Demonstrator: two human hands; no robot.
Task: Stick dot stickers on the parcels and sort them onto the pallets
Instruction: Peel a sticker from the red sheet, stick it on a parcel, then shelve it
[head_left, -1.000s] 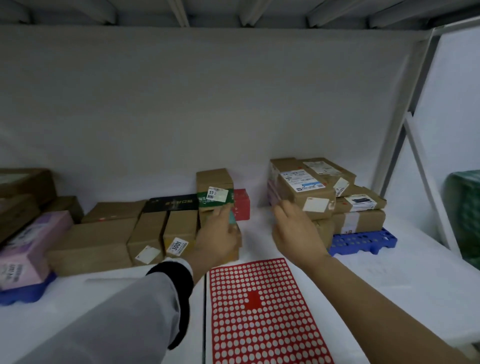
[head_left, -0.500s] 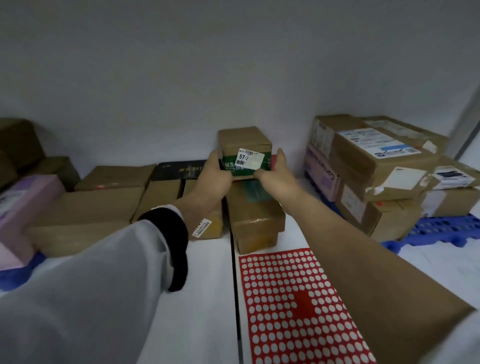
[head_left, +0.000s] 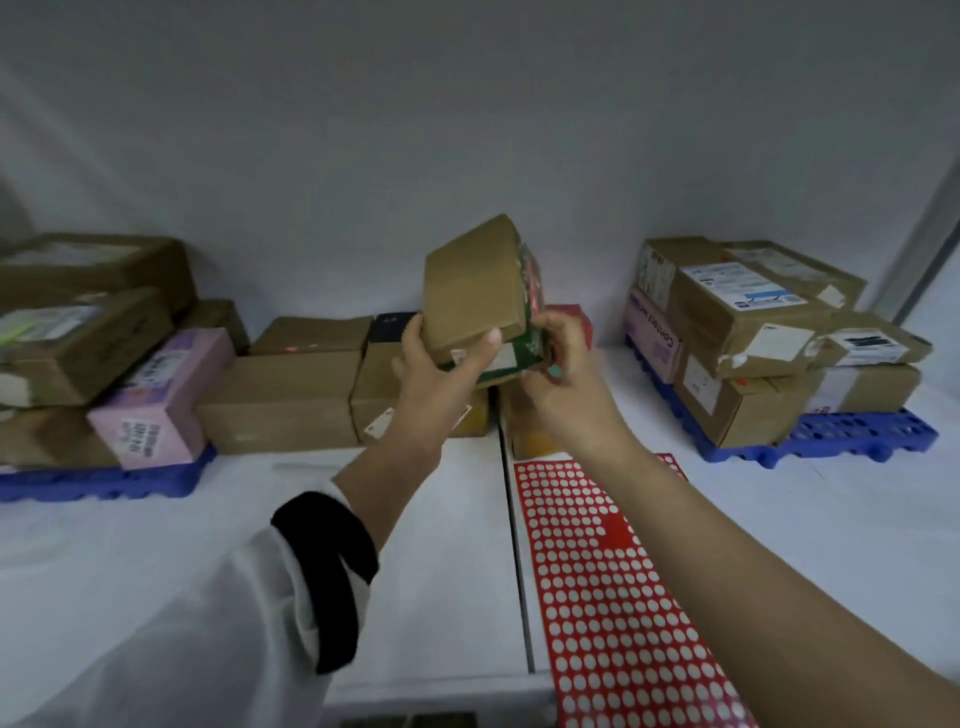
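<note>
Over stacked boxes (head_left: 280, 395), left hand (head_left: 436, 374) and right hand (head_left: 566, 379) clamp a blurred-label parcel (head_left: 472, 291).

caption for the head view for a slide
Left hand and right hand hold a brown parcel tilted over the middle boxes, red sticker sheet in front, left pallet and right pallet loaded.

The pink box (head_left: 655, 338) on the right pallet (head_left: 857, 435) reads "Contact" along its side. Nothing else is legible.
</note>
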